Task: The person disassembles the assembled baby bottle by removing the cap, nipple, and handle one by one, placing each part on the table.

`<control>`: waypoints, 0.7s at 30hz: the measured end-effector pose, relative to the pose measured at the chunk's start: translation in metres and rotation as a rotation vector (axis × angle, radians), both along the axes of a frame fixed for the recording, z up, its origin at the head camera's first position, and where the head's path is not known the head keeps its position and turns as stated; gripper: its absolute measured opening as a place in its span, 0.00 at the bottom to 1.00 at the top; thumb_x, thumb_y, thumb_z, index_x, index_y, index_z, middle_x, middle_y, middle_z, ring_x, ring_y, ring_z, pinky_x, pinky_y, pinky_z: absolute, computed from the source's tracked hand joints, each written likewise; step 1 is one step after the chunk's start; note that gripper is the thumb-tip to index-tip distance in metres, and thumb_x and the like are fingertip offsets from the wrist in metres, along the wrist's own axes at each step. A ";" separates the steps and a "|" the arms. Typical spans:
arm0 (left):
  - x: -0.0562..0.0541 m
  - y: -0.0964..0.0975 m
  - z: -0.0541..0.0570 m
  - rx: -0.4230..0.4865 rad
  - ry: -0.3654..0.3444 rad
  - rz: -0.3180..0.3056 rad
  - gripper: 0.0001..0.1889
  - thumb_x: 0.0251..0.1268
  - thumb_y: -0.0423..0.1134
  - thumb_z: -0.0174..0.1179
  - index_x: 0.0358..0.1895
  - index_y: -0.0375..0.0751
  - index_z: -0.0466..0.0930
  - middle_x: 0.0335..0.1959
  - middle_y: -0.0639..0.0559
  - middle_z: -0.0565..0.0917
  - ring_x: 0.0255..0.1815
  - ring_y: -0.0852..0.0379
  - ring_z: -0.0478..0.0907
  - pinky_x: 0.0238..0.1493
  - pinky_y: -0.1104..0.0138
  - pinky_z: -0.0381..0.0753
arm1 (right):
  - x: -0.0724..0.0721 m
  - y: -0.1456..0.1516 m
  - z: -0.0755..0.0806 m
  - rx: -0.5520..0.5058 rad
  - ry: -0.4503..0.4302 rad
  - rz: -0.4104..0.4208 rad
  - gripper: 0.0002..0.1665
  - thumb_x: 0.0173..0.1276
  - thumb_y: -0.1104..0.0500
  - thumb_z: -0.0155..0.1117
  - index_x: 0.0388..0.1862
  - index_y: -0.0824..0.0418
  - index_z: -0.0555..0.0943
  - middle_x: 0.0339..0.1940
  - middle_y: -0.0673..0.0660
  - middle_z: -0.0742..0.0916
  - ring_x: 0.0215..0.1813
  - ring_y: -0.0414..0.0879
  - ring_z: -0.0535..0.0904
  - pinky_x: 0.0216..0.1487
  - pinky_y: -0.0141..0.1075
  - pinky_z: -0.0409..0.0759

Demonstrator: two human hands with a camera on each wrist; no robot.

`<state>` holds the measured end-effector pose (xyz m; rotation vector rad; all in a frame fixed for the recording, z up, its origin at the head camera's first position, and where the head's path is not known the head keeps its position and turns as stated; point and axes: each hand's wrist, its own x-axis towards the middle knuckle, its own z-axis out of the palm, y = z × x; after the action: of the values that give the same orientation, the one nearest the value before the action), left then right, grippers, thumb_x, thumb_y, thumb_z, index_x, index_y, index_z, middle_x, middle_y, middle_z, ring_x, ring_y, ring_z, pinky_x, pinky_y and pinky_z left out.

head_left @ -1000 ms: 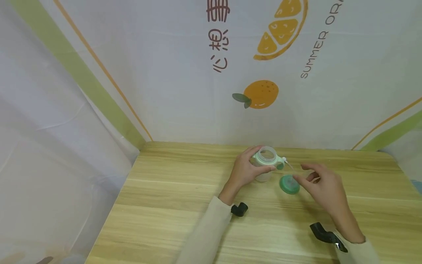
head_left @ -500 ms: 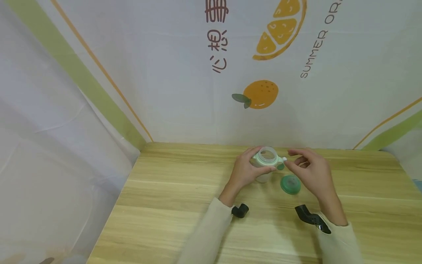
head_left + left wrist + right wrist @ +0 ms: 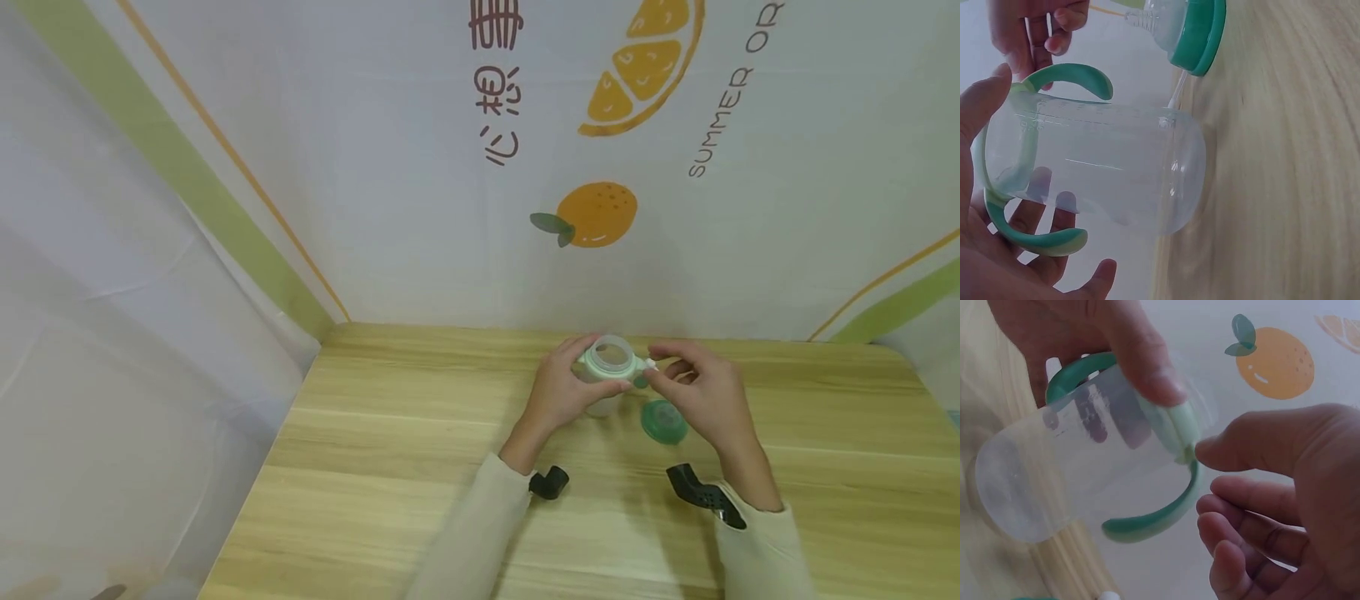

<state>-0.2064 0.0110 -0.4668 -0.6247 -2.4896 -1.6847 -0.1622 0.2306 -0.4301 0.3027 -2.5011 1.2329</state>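
Note:
My left hand (image 3: 557, 385) grips a clear baby bottle (image 3: 1104, 156) near its neck, thumb on one side and fingers on the other. The bottle stands mouth up, its base close over the table. Around its neck sits a pale green ring (image 3: 1172, 428) with two curved green handles (image 3: 1147, 525). At the right-hand handle, my right hand (image 3: 701, 387) touches the ring with its thumb tip, the other fingers loosely bent below. To the right of the bottle, a green bottle collar with a clear teat (image 3: 664, 422) lies on the table, teat up.
A thin white stick (image 3: 1177, 90) shows beside the green collar. The wood-grain table (image 3: 375, 467) ends at a white curtain (image 3: 420, 208) printed with oranges, close behind the bottle. Black wrist cameras (image 3: 550, 482) sit at both sleeves.
My right hand has moved left and away from me, from above the green collar to the bottle's handle. The left hand keeps its hold on the bottle.

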 end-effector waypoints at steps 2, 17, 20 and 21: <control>0.000 0.000 0.000 0.002 0.004 -0.003 0.38 0.59 0.49 0.86 0.74 0.49 0.83 0.67 0.56 0.85 0.63 0.61 0.81 0.63 0.62 0.81 | 0.000 0.001 -0.002 0.012 -0.022 0.008 0.18 0.72 0.65 0.79 0.59 0.67 0.89 0.49 0.62 0.92 0.38 0.31 0.83 0.40 0.22 0.81; -0.002 -0.005 0.006 -0.053 -0.036 -0.057 0.48 0.58 0.51 0.87 0.81 0.47 0.74 0.71 0.54 0.81 0.67 0.58 0.78 0.68 0.54 0.80 | -0.005 0.006 -0.007 0.067 0.013 0.072 0.16 0.71 0.65 0.81 0.56 0.63 0.91 0.44 0.58 0.92 0.38 0.36 0.84 0.40 0.25 0.82; -0.003 -0.008 0.005 -0.076 -0.061 -0.085 0.50 0.57 0.50 0.87 0.83 0.49 0.72 0.74 0.56 0.79 0.70 0.58 0.77 0.71 0.55 0.78 | -0.004 0.005 -0.006 0.069 -0.001 0.079 0.15 0.71 0.65 0.80 0.56 0.63 0.92 0.45 0.58 0.92 0.38 0.36 0.84 0.41 0.26 0.82; -0.004 -0.010 0.005 -0.080 -0.069 -0.094 0.50 0.57 0.50 0.88 0.83 0.49 0.72 0.75 0.57 0.79 0.71 0.59 0.76 0.72 0.55 0.77 | -0.004 0.005 -0.006 0.070 -0.006 0.079 0.15 0.71 0.65 0.80 0.56 0.63 0.92 0.44 0.57 0.92 0.38 0.36 0.84 0.41 0.26 0.83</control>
<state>-0.2103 0.0011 -0.4621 -0.7128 -2.6259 -1.6728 -0.1663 0.2359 -0.4358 0.4198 -2.5641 1.1792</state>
